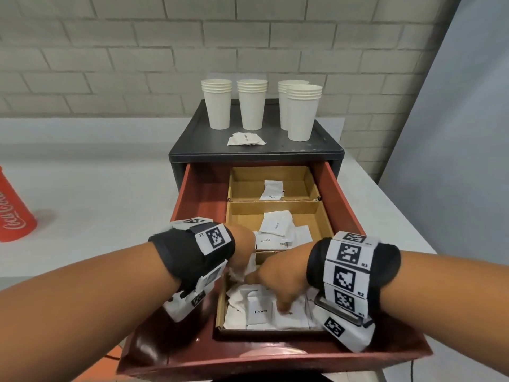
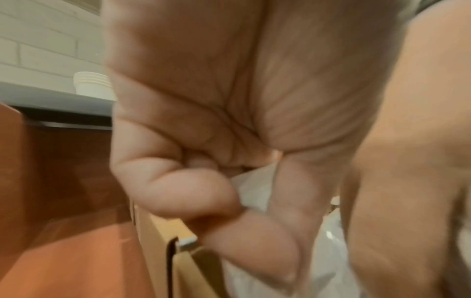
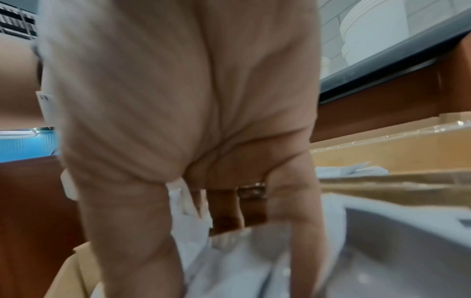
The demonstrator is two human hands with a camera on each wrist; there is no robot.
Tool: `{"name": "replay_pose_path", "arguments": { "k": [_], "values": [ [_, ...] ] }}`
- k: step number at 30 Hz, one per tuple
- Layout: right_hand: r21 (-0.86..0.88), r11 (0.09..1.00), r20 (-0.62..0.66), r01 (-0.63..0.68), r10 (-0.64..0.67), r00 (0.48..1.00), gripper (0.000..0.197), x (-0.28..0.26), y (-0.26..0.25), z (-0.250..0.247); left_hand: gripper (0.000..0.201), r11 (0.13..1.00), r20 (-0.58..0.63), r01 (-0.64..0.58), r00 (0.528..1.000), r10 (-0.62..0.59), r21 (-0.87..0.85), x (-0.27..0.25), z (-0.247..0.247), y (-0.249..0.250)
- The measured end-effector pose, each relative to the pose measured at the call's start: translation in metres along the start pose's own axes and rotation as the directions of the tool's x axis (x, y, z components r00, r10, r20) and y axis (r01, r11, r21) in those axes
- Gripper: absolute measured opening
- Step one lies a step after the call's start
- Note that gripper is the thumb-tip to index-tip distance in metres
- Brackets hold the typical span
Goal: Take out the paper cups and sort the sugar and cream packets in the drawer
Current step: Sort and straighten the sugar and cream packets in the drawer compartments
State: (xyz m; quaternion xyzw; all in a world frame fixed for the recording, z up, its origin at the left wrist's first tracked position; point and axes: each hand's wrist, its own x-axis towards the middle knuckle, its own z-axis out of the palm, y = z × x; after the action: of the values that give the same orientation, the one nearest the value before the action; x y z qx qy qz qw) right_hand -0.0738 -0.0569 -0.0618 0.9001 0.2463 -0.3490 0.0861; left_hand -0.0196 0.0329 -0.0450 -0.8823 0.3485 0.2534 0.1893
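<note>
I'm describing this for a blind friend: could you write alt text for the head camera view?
Both hands, left hand and right hand, reach into the nearest tray of white packets in an open red drawer. Two further trays behind hold fewer packets. Four stacks of paper cups stand on the dark cabinet top.

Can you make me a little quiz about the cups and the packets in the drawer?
1. How many stacks of paper cups stand on top of the cabinet?
2. True or false: the far cardboard compartment holds more packets than the near compartment.
3. Which word is printed on the near packet beside the right hand? A) Sugar B) Cream C) Salt

Key
1. Four.
2. False: the far one shows only a packet or two, while the near one is piled full.
3. B. The left hand grips white packets too.
</note>
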Motion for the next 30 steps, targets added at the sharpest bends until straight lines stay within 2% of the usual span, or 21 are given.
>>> {"name": "replay_pose_path", "arguments": {
  "k": [2,5,7,9,11,13,15,17,18,21,23,28,30],
  "values": [
    [0.011,1.000,0.022,0.003,-0.003,1.000,0.068,0.000,0.001,0.001,0.033,0.996,-0.039,0.018,0.999,-0.021,-0.091,0.000,-0.003,-0.007],
    [-0.012,0.999,0.029,0.034,-0.033,0.999,0.039,0.002,0.000,0.003,0.028,0.975,0.005,0.058,0.998,-0.058,-0.214,0.000,-0.008,-0.012],
    [-0.010,0.998,-0.003,0.058,-0.058,0.998,0.030,0.002,0.000,0.003,0.026,0.949,-0.033,0.041,0.998,-0.054,-0.312,-0.001,-0.012,-0.018],
    [0.056,0.997,-0.064,0.059,-0.055,0.996,0.026,0.000,0.003,0.001,0.021,0.918,-0.080,0.013,0.996,-0.049,-0.396,-0.002,-0.015,-0.024],
    [0.181,0.982,-0.131,0.057,-0.033,0.991,0.023,-0.002,0.011,-0.004,0.011,0.842,-0.128,-0.005,0.989,-0.075,-0.539,-0.002,-0.017,-0.031],
    [0.315,0.946,-0.210,0.072,-0.005,0.978,0.020,-0.007,0.023,-0.011,0.015,0.682,-0.169,-0.045,0.979,-0.116,-0.730,0.001,-0.021,-0.038],
    [0.431,0.893,-0.325,0.129,0.020,0.946,0.009,-0.015,0.035,-0.019,0.013,0.435,-0.157,-0.081,0.977,-0.141,-0.897,0.003,-0.024,-0.043],
    [0.522,0.832,-0.429,0.189,0.064,0.901,0.008,-0.023,0.046,-0.026,0.011,0.204,-0.131,-0.100,0.981,-0.146,-0.974,0.004,-0.026,-0.046],
    [0.582,0.784,-0.466,0.218,0.101,0.879,0.013,-0.027,0.051,-0.029,0.012,0.121,-0.124,-0.107,0.982,-0.142,-0.987,0.004,-0.027,-0.046],
    [0.760,0.540,-0.536,0.361,0.208,0.818,0.021,-0.034,0.063,-0.035,0.014,-0.068,-0.120,-0.124,0.991,-0.065,-0.990,0.003,-0.026,-0.044],
    [0.805,0.366,-0.572,0.467,0.271,0.774,0.025,-0.034,0.069,-0.037,0.019,-0.163,-0.129,-0.125,0.991,0.017,-0.979,0.002,-0.026,-0.041],
    [0.777,0.077,-0.594,0.625,0.419,0.687,0.033,-0.023,0.077,-0.040,0.035,-0.470,-0.155,-0.072,0.978,0.139,-0.880,0.002,-0.032,-0.036],
    [0.744,-0.031,-0.570,0.667,0.491,0.659,0.033,-0.019,0.077,-0.042,0.045,-0.536,-0.179,-0.039,0.961,0.212,-0.844,0.004,-0.035,-0.035]
  ]
}}
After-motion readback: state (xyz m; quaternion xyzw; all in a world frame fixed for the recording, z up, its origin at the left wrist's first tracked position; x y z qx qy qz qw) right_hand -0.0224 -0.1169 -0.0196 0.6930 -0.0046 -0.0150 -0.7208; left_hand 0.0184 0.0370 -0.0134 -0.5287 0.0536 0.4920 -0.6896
